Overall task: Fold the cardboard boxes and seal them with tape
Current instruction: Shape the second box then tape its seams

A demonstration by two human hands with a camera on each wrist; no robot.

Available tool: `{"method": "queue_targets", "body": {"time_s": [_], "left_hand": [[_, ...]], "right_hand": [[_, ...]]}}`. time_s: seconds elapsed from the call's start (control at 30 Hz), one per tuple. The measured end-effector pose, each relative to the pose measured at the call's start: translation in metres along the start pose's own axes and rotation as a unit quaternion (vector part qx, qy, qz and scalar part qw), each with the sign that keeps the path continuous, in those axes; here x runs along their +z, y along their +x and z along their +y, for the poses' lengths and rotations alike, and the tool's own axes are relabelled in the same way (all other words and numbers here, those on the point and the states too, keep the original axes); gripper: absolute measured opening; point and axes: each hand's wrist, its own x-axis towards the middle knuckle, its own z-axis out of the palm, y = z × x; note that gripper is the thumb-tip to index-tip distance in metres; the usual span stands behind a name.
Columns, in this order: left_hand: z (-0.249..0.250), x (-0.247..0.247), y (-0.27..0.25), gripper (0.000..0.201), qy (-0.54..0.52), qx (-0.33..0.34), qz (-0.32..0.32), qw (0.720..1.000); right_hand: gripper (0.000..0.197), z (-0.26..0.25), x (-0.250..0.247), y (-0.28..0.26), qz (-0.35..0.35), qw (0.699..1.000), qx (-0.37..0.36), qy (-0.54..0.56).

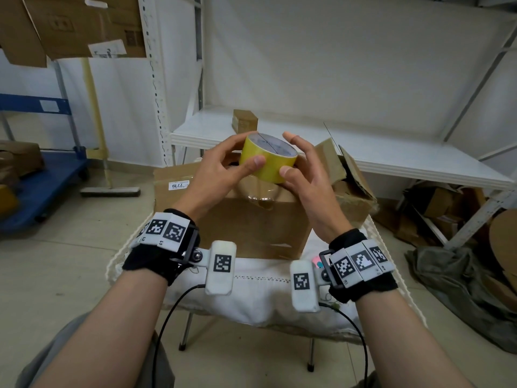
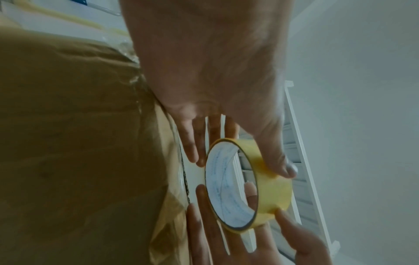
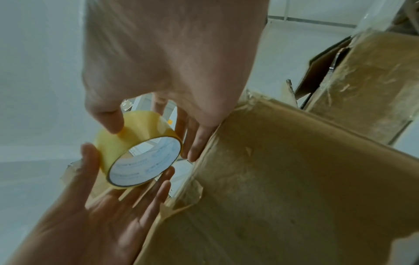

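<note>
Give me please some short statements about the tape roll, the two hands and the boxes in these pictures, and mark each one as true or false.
1. The tape roll is yellow. True.
2. Only the right hand touches the roll. False: the left hand holds it too, with its thumb on the roll's side.
3. The roll lies flat on the large cardboard box. False: it is held in the air above the box.
4. A small cardboard box stands on the white shelf behind the hands. True.
5. The large box carries a white label with printed digits. True.
6. The roll's core is filled with paper. False: the core is hollow, and the wrist views look through it.
</note>
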Motion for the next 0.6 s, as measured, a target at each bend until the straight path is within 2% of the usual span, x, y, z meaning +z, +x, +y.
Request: {"method": "queue_targets", "body": {"time_s": [0.17,0.3,0.47,0.6], "left_hand": [[-0.0011,-0.0014,-0.001,0.051,-0.013,-0.016,-0.018,1.0],[0.002,0.0005,-0.0019,0.043,-0.038,-0.027,-0.013,0.999],[0.0011,0.0003,-0.0032,0.058,-0.023,-0.026,-0.014,0.999],[0.0011,0.0004,-0.0033,0.056,-0.02,-0.024,-0.032,0.999]], "right_hand": [[0.042,-0.0005,-0.0013,0.0004,0.011,1.0,0.01,0.015],[0.044,-0.0016,-0.0007,-0.0001,0.006,1.0,0.008,0.014],[0.04,-0.0004,-0.002,0.0007,0.001,1.0,0.005,0.001],[0.037,0.0015,-0.0025,0.0017,0.0,1.0,0.004,0.001]]}}
